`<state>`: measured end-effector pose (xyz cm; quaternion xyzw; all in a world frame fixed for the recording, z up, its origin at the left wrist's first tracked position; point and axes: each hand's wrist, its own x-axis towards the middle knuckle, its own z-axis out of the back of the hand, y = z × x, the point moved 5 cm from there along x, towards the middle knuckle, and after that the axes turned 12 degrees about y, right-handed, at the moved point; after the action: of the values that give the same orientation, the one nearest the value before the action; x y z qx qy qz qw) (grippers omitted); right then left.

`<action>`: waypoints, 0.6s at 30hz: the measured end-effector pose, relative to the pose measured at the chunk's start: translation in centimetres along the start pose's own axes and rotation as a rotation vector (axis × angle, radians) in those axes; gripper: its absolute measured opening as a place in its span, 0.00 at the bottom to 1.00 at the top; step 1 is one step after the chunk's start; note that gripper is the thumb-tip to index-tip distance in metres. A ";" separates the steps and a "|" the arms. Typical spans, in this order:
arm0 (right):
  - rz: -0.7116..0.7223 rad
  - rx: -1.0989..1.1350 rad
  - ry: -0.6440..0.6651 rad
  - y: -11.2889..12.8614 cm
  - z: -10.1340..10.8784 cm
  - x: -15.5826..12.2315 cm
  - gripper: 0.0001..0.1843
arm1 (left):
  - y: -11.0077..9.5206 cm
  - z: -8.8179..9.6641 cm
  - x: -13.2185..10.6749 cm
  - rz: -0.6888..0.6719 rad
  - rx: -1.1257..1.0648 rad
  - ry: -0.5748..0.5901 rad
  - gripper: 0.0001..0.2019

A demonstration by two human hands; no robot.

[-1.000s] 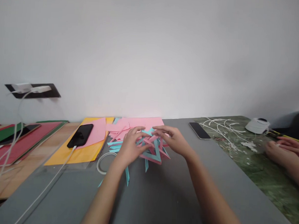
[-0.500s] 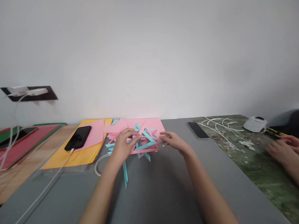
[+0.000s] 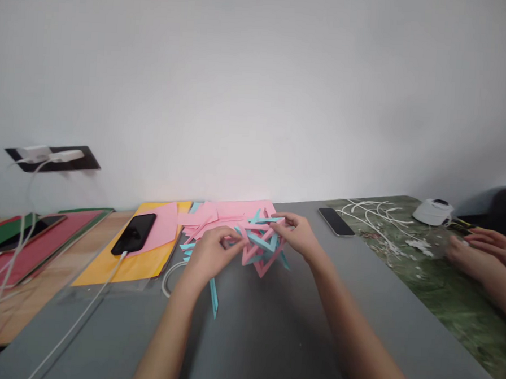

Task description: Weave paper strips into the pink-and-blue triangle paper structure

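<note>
A pink and blue folded-paper model (image 3: 262, 246), made of interlocking strips with star-like points, is held up between my two hands. My left hand (image 3: 218, 249) pinches its left side between thumb and fingers. On the opposite side, my right hand (image 3: 294, 232) grips the upper right edge, its fingers closed on a strip. Behind the model lie pink paper sheets (image 3: 235, 207) and loose pink strips. A folded blue paper strip (image 3: 213, 298) rests on the grey table (image 3: 248, 347) below my left hand.
Left of my hands, a black phone (image 3: 134, 234) on a cable lies over pink and yellow paper (image 3: 100, 266). Another phone (image 3: 336, 222) sits at right. White cords (image 3: 374, 213) and scraps spread across the green surface, where another person's hands (image 3: 482, 252) work near a white round object (image 3: 433, 212).
The paper model has moved right and turned, and my left hand has followed it rightward. My right hand has come up and closed on its edge. The other person's hands shifted slightly.
</note>
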<state>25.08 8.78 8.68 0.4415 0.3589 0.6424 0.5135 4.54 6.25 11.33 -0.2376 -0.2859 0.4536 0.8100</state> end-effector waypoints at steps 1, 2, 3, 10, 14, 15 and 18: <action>0.018 -0.081 -0.003 0.4 0.0 -0.1 0.18 | 0.0 0.3 -0.1 0.029 0.017 -0.068 0.09; 0.039 -0.151 0.004 0.8 -0.1 -0.3 0.17 | -0.1 0.6 -0.2 0.042 0.031 -0.145 0.09; 0.061 -0.205 0.023 1.2 -0.4 -0.5 0.16 | -0.1 0.9 -0.2 0.041 0.039 -0.214 0.08; 0.131 -0.373 0.165 3.2 -2.8 -1.5 0.08 | 1.6 -1.0 0.5 0.089 -0.107 -0.132 0.19; 0.119 -0.417 0.114 3.1 -2.9 -1.4 0.07 | 2.3 -2.0 0.7 0.091 -0.222 0.047 0.16; 0.125 -0.420 0.098 3.1 -2.9 -1.4 0.07 | 2.4 -2.0 0.8 0.079 -0.249 0.070 0.15; 0.146 -0.453 0.052 3.2 -2.7 -1.6 0.07 | 3.0 -2.4 1.1 0.035 -0.377 0.156 0.14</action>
<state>21.62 6.55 10.33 0.3231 0.1861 0.7530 0.5423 4.84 8.30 7.96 -0.4243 -0.2980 0.3862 0.7629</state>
